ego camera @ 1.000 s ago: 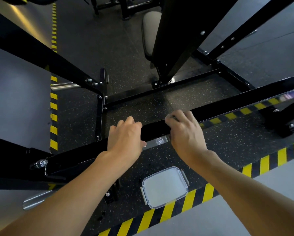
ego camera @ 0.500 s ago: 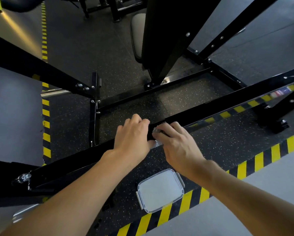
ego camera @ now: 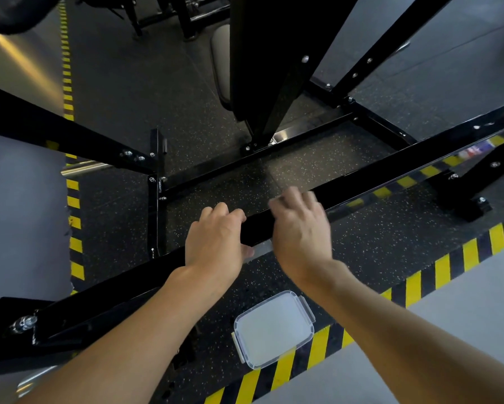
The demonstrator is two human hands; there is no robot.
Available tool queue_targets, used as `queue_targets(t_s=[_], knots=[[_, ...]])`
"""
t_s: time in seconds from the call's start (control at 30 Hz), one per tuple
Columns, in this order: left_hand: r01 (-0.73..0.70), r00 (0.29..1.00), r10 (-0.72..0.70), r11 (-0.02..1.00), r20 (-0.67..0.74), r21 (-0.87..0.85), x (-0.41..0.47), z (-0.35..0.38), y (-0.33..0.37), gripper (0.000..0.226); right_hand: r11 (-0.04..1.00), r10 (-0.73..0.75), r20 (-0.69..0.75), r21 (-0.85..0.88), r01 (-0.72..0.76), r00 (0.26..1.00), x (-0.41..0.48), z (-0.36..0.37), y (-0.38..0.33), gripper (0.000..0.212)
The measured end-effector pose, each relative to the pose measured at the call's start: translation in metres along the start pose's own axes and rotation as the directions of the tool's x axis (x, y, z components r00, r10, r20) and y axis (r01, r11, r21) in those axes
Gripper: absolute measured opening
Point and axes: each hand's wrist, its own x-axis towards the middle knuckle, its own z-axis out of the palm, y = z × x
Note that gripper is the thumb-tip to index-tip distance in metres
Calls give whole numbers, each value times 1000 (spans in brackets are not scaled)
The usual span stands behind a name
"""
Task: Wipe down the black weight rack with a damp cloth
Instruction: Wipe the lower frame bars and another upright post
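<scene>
On the low front crossbar (ego camera: 361, 183) of the black weight rack (ego camera: 262, 68): left hand (ego camera: 215, 240) is clamped on it, fingers over the top, thumb on the near face. Right hand (ego camera: 299, 231) is laid over the bar just beside it and is motion-blurred, so its grip cannot be told. Damp cloth is not made out; a pale smear (ego camera: 275, 203) at the right fingertips may be it.

Step judged: top face being wiped, bar braced by the left.

To be done well:
- Cloth should be kept flat and drawn in long passes toward the right end.
- Striped near face and bolt heads are then to be covered.
- Patch under the left hand must not be missed.

Speckled rubber floor (ego camera: 215, 185) is seen under the frame. Hazard tape (ego camera: 443, 266) is laid along its edge. A lidded plastic box (ego camera: 274, 328) is set on the floor between the forearms.
</scene>
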Motion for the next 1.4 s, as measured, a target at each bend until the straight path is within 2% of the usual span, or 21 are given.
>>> queue_targets(t_s=[0.07,0.13,0.17,0.27,0.3,0.4,0.43,0.47,0.57,0.63,0.73,0.87,0.9,1.0,1.03,1.07,1.17,1.2,1.3,1.33,1.4], knots=[[-3,1000,3,1000,-8,26,0,0,0,48,977,-210,32,32,209,977,-8,4,-10,30],[-2,1000,2,1000,-6,24,-1,1,-1,49,953,-302,45,44,300,952,-4,4,3,33],[1,1000,-1,1000,-1,14,0,1,-1,51,965,-261,32,38,260,965,-1,3,10,33],[9,1000,-9,1000,5,10,-1,0,0,53,1000,8,-14,22,-8,1000,-2,3,11,31],[9,1000,-9,1000,2,21,-1,0,0,51,1000,-20,-12,16,20,1000,-6,6,6,32],[9,1000,-9,999,-3,43,-2,0,1,49,952,-307,30,13,307,951,-14,5,9,31],[11,1000,-11,999,-1,44,-2,0,1,49,940,-342,31,6,342,939,-12,3,18,29],[9,1000,-9,999,2,44,-2,0,1,51,948,-319,11,2,319,948,-9,0,25,27],[7,1000,-8,998,6,58,-2,0,3,53,995,-92,-47,34,93,995,-11,-3,25,25],[-3,1000,3,995,1,96,-1,-1,4,51,990,-138,-34,29,139,990,-18,1,17,23],[-72,997,73,994,-4,86,-1,4,8,57,963,-271,-24,7,271,962,-15,-2,42,40],[-156,988,155,980,-18,-126,7,14,29,63,998,32,-113,54,-26,993,-10,-8,54,39],[-152,988,149,976,-28,-157,10,17,33,61,998,20,-97,56,-15,995,-12,-7,47,42],[-103,994,93,964,-52,-245,14,26,35,58,970,-241,-15,34,241,970,-19,-6,47,49],[-88,995,74,959,-61,-271,15,28,34,57,960,-278,-3,16,278,961,-12,-10,56,47],[-74,996,58,956,-65,-284,16,28,34,57,971,-239,-7,4,239,971,-4,-12,64,43],[-46,998,33,969,-57,-243,21,25,38,50,998,52,-40,-24,-53,998,14,-14,59,25],[-50,998,40,977,-52,-208,21,24,39,45,1000,18,-8,-21,-18,1000,13,-11,48,24],[-53,998,45,984,-53,-171,19,21,38,42,953,-302,91,8,303,949,3,-10,45,39],[-40,999,34,982,-38,-185,17,20,38,46,951,-306,97,-5,308,947,6,-16,59,41],[-16,1000,13,982,-14,-186,18,17,42,52,991,-122,53,-48,125,991,14,-28,88,39]])
